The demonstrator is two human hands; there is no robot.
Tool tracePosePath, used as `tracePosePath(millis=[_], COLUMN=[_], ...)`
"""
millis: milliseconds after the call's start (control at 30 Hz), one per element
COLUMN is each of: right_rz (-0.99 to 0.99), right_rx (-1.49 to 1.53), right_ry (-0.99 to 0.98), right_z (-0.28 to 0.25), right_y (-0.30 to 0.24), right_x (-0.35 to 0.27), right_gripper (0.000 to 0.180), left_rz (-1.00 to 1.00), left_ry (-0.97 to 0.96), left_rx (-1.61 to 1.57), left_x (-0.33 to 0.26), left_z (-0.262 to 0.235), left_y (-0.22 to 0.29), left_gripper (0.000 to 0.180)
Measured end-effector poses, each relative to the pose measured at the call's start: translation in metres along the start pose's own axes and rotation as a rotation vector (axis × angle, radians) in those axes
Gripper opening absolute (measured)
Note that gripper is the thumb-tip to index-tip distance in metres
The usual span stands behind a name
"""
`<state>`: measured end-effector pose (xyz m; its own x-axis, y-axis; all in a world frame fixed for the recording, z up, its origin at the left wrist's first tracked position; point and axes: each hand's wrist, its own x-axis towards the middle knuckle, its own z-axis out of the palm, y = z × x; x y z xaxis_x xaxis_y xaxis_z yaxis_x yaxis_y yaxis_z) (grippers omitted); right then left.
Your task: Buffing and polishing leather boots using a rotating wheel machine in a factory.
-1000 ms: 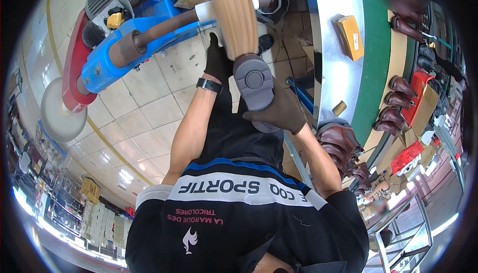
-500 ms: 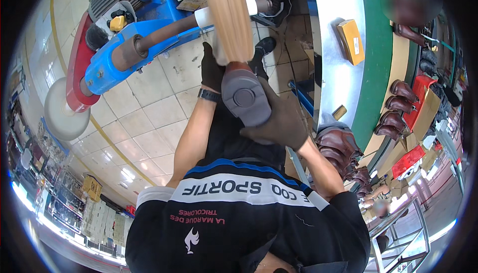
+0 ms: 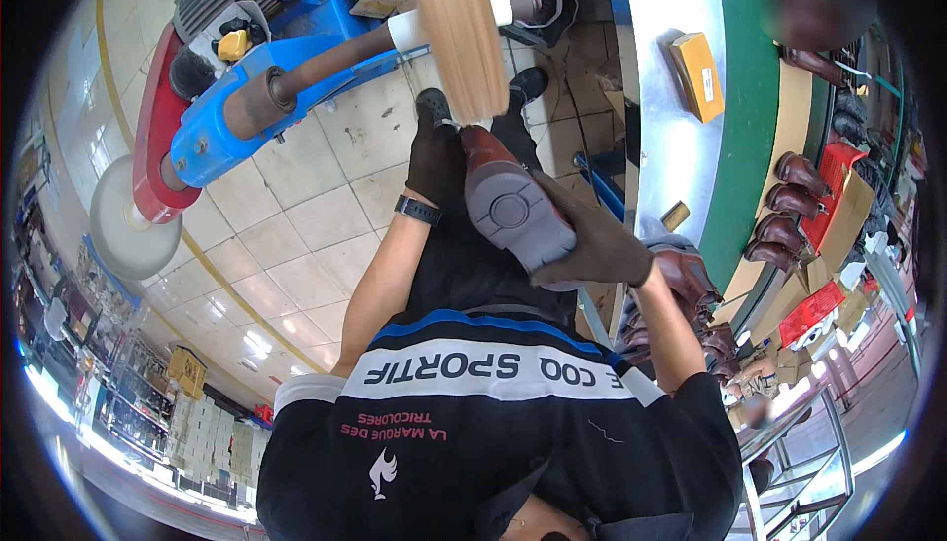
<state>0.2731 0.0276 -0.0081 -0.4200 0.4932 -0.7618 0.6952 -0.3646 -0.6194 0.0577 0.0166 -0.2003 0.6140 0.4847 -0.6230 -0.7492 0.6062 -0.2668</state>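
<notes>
Gloved in dark fabric, my right grip (image 3: pixel 597 245) closes around the near end of a reddish-brown shoe (image 3: pixel 518 211), thumb across its grey sole, fingers wrapped along the side. My left grip (image 3: pixel 436 161) lies against the far left side of the same shoe; its fingertips are partly hidden, and I cannot tell how tightly they are curled. The shoe hangs in front of my body, sole turned up toward my eyes and tilted, its leather upper pointing at the lower edge of a tan wheel (image 3: pixel 459 38); whether the two touch, I cannot tell. The wheel sits on a brown shaft (image 3: pixel 340 58) running from a blue machine (image 3: pixel 212 142), where a red guard (image 3: pixel 163 137) and a pale disc (image 3: pixel 136 216) stand at the far left. A black watch (image 3: pixel 417 210) circles my left wrist above the tiled floor (image 3: pixel 296 186). At right, a yellow box (image 3: pixel 697 75) and a small block (image 3: pixel 675 216) rest on the shiny metal tabletop (image 3: pixel 676 161), bordered by a green strip (image 3: pixel 745 127). Beyond it, brown footwear (image 3: pixel 792 204) stands in a row beside a red crate (image 3: pixel 838 171).
</notes>
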Motion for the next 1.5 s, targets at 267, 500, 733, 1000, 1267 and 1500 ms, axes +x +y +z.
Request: tracePosePath(millis=[267,500,733,1000,1267,1500], right_rz=[-0.150,-0.094,-0.176,-0.271,-0.308,-0.294], right_rx=[0.374,0.358,0.328,0.109,0.004,0.115], right_ry=[0.045,0.067,0.088,0.006,-0.087,-0.108], right_z=[0.015,-0.051,-0.072,-0.093,-0.096,-0.112], right_y=[0.059,0.044,0.051,0.016,0.007,0.011], right_x=[-0.011,0.025,-0.003,0.029,0.068,0.043], right_gripper=[0.081,0.072,0.072,0.061,0.061,0.060], left_rz=[0.155,0.023,0.350,0.386,0.415,0.195], left_ry=[0.070,-0.198,-0.043,-0.100,-0.144,-0.387], left_rx=[0.192,-0.205,0.051,0.629,0.873,0.055], left_x=[0.009,0.039,0.048,0.043,0.034,0.005], left_z=[-0.019,0.002,0.001,-0.019,-0.039,0.034], left_y=[0.008,0.022,-0.008,-0.018,-0.010,-0.021], left_gripper=[0.063,0.082,0.071,0.025,0.041,0.054])
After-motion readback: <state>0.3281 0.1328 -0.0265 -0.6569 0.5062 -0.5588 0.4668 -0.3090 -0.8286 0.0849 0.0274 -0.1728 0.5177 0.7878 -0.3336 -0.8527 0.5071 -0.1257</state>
